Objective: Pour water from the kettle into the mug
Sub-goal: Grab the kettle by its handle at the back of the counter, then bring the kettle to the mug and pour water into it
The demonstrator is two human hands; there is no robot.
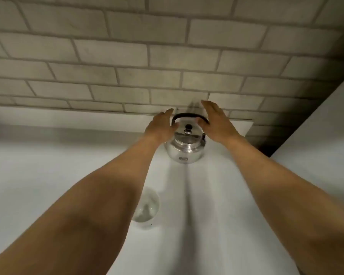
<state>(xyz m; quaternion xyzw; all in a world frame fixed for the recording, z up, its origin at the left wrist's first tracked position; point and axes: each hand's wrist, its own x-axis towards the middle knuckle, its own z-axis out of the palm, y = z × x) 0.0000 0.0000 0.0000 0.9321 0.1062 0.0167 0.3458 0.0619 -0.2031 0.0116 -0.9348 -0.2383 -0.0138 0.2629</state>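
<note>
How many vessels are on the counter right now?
2. The steel kettle stands near the brick wall, between the left hand and right hand. The clear mug sits nearer, partly behind the left forearm, which may hide more.

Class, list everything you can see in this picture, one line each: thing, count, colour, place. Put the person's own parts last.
kettle: one, shiny silver with a black handle and lid knob, standing far back on the counter near the wall.
mug: one, clear glass, on the counter nearer the person, partly hidden behind the left forearm.
counter: one, white, running below the wall.
brick wall: one, pale grey, behind the counter.
left hand: one, open, by the kettle's left side.
right hand: one, open, at the handle's right end.
</note>
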